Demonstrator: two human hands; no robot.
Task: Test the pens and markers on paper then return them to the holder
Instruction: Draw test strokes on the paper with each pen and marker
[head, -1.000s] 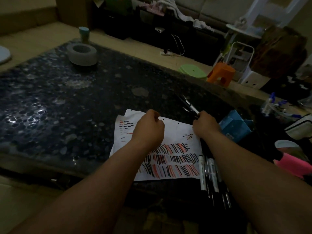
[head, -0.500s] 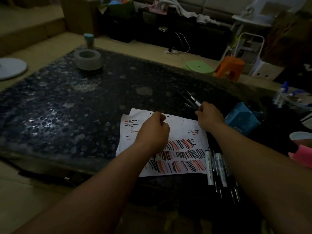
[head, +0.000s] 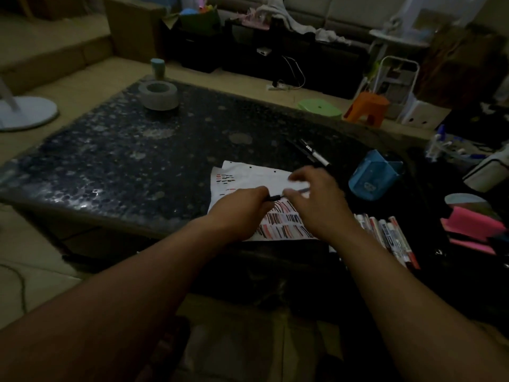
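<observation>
A white sheet of paper (head: 248, 175) with red and black test strokes lies on the dark table (head: 124, 166). Over it, my left hand (head: 239, 208) and my right hand (head: 319, 199) both grip one dark marker (head: 275, 197) held level between them, each at one end. A blue holder (head: 371, 177) lies tipped on its side to the right of the paper. Two black markers (head: 314, 153) lie beyond the paper. A row of several markers (head: 385, 235) lies right of my right forearm.
A grey tape roll (head: 158, 95) sits at the table's far left. Pink sticky pads (head: 473, 227) and a white bowl (head: 465, 199) sit at the right edge. Orange (head: 366, 106) and green stools (head: 319, 107) stand on the floor behind the table.
My right hand left the markers beyond the paper and came left over the sheet. Both hands now meet on one marker above the paper.
</observation>
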